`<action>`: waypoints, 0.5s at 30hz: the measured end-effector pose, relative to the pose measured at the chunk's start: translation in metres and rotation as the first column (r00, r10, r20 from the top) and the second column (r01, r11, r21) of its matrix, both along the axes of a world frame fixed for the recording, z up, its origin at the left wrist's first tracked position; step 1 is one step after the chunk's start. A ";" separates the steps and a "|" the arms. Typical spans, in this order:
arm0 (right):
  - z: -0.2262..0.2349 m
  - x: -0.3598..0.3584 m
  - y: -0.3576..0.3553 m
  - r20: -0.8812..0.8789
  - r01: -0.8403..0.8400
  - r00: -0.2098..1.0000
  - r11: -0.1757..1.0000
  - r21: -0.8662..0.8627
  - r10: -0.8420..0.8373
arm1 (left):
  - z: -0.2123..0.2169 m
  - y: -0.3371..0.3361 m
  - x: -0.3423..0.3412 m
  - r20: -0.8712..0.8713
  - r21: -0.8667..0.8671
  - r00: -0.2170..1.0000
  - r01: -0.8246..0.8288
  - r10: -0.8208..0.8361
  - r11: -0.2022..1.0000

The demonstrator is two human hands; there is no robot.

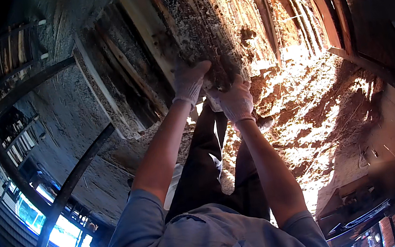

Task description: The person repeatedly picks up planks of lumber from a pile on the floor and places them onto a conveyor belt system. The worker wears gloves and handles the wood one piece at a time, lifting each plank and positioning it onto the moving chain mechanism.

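Note:
My left hand (189,79), in a pale knitted work glove, is closed round the near left edge of a rough, bark-covered wooden slab (198,25). Close beside it, my gloved right hand (235,99) grips the near end of that slab, just above my legs. The slab stretches away from me among other long timber pieces, its right side in bright sunlight. On its left lies a paler, smoother board (147,28). Gloves and glare hide exactly how my fingers wrap the wood.
More slabs (121,68) lie stacked to the left, bordered by a pale upright board (99,87). Dark poles (70,182) cross the left side. Bark and wood litter (302,101) covers the sunlit ground to the right. A dark beam (380,71) runs along the right.

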State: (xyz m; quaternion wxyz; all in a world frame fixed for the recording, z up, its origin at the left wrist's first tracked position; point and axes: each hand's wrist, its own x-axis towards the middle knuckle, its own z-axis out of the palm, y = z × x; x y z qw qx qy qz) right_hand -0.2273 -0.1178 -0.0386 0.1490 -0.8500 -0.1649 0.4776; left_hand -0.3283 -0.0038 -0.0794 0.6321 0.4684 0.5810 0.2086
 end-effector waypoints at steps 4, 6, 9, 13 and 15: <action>-0.005 -0.011 0.000 -0.002 -0.108 0.994 0.994 0.022 0.108 | -0.005 -0.002 0.003 0.111 -0.040 0.993 -0.045 0.050 0.998; 0.003 0.000 0.009 -0.074 -0.110 0.991 0.994 -0.006 0.110 | -0.005 -0.002 -0.001 0.130 -0.119 0.988 -0.064 0.079 0.991; -0.007 -0.010 -0.002 0.021 -0.198 0.980 0.973 0.120 0.197 | 0.021 0.000 0.004 0.060 -0.194 0.996 -0.053 0.066 0.980; 0.003 -0.003 -0.005 -0.396 0.118 0.918 0.967 0.224 -0.021 | 0.042 0.008 -0.013 0.020 -0.222 1.000 -0.017 0.022 0.975; -0.002 -0.007 -0.011 -0.399 0.113 0.917 0.948 0.298 0.016 | 0.060 0.011 -0.009 -0.020 -0.207 1.000 0.001 -0.005 0.978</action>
